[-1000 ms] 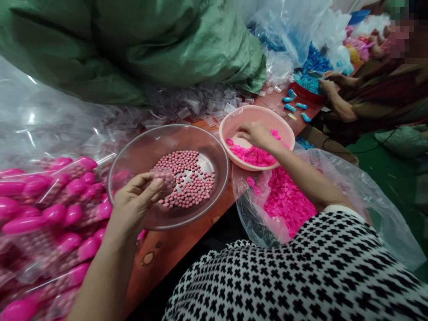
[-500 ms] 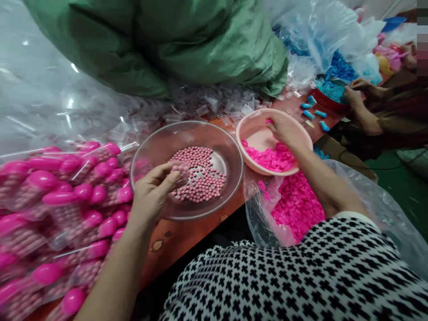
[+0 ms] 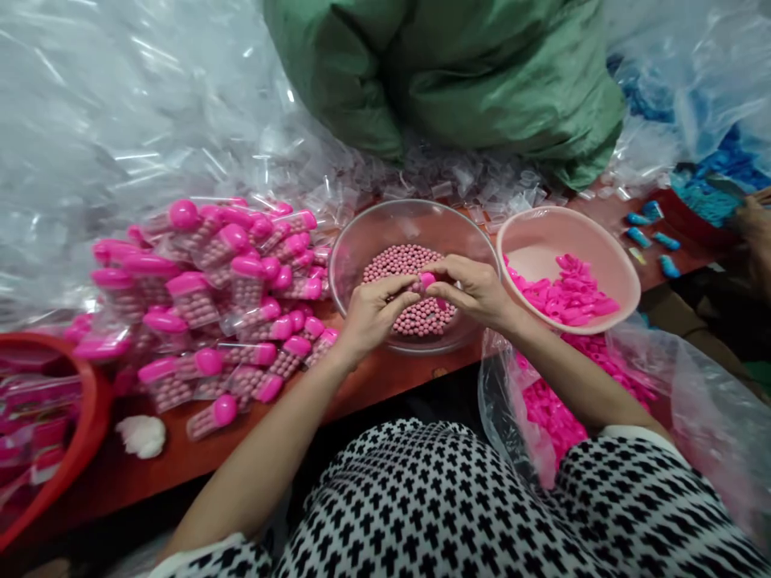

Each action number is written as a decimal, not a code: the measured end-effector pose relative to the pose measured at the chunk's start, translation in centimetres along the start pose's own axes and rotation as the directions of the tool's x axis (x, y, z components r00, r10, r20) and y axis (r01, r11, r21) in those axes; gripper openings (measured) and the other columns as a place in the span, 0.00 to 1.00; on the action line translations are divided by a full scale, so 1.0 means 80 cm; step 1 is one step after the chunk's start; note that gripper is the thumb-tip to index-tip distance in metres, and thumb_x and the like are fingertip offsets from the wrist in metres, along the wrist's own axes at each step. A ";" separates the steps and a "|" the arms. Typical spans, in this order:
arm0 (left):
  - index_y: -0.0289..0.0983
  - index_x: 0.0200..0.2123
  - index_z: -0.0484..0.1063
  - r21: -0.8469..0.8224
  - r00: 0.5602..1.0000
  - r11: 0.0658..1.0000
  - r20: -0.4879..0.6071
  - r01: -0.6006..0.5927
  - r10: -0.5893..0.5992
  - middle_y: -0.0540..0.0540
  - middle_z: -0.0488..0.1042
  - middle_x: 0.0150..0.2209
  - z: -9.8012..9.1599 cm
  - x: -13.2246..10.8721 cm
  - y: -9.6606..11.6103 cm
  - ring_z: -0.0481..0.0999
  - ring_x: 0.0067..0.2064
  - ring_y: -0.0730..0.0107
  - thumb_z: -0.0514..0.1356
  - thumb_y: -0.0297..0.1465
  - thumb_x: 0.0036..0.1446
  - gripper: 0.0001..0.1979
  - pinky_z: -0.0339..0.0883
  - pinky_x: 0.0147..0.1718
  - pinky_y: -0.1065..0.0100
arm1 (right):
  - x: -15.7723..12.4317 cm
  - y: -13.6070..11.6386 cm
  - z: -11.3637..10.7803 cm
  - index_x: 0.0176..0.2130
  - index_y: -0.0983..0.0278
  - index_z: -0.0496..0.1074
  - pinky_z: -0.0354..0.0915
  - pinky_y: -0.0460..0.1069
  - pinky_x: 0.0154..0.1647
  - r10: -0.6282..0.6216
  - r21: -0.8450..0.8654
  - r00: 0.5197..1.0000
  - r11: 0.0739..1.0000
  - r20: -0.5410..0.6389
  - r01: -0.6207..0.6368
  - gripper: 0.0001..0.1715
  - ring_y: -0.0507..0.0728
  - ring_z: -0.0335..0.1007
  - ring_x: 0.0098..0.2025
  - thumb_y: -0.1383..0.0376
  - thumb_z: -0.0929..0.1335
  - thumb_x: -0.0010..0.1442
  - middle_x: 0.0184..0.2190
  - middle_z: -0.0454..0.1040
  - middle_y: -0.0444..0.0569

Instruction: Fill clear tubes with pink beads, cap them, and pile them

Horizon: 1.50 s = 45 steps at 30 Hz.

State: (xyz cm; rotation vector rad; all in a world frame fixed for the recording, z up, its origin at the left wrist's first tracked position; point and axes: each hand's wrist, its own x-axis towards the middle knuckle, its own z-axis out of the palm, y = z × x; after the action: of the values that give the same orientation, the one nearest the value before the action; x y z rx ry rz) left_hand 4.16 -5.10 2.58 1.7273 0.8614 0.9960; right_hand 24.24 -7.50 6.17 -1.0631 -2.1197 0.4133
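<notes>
Over the clear bowl (image 3: 355, 233) my two hands meet. My left hand (image 3: 377, 315) is closed on a small clear container of pink beads, mostly hidden by the fingers. Against its end, my right hand (image 3: 473, 289) pinches a bright pink cap (image 3: 427, 279); whether the cap is fully seated cannot be made out. Beneath the hands lie loose pink beads (image 3: 415, 323) in the bowl. To the right, a pale pink basin (image 3: 566, 223) holds a heap of pink caps (image 3: 569, 291).
Capped containers of beads (image 3: 241, 269) are piled on the left. A red tub (image 3: 96, 401) and a white lump (image 3: 142, 436) sit at the near left. Behind the bowl stands a green sack (image 3: 470, 80). A plastic bag of pink pieces (image 3: 551, 413) hangs at the right. A co-worker's hand (image 3: 756, 233) shows far right.
My right hand has left the pink basin with a cap and come to my left hand over the bowl. The view has swung left, bringing in the red tub.
</notes>
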 end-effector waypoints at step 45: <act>0.41 0.40 0.83 -0.092 0.983 0.988 -0.142 -0.127 0.114 0.45 0.83 0.42 -0.002 -0.008 0.004 0.79 0.50 0.60 0.64 0.34 0.57 0.09 0.71 0.54 0.60 | 0.015 -0.020 0.049 0.35 0.65 0.73 0.78 0.52 0.36 0.496 0.782 0.692 0.043 0.524 -0.622 0.21 0.56 0.77 0.34 0.51 0.72 0.48 0.30 0.79 0.48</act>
State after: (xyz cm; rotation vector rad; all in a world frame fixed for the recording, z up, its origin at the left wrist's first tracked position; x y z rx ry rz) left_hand 3.79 -5.70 2.80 1.6563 0.7857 1.2298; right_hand 20.01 -7.43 4.88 -1.0216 -0.9154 1.9043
